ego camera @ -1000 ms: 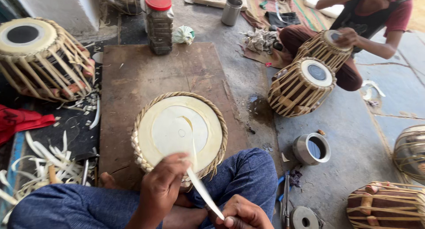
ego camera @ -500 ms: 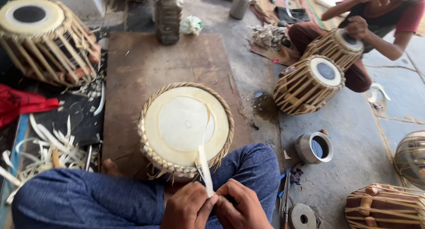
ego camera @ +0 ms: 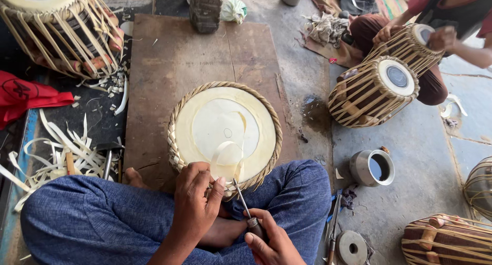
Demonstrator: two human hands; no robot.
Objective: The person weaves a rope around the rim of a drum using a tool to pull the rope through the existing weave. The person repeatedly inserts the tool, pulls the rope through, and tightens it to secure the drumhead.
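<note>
We are sitting cross-legged with the drum head [ego camera: 225,129] resting against our knees on the wooden board [ego camera: 169,55]; its pale skin is facing up and its braided rim is already running the whole way round, as far as we can tell; our left hand [ego camera: 197,198] is pressing down on the near edge, fingers curled together and pinching the pale strap [ego camera: 228,152] that is looping up over the skin; our right hand [ego camera: 269,242] is closing around the handle of a thin metal awl [ego camera: 242,198], whose tip is pointing into the rim just beside the left fingers; we are judging the lacing as partly done, since the strap's loop is lying loose and not pulled flat; strap trimmings [ego camera: 61,152] are lying to our left; a metal cup [ego camera: 371,167] is standing to our right; across the floor another person [ego camera: 451,19] is working on a finished drum [ego camera: 374,91].
</note>
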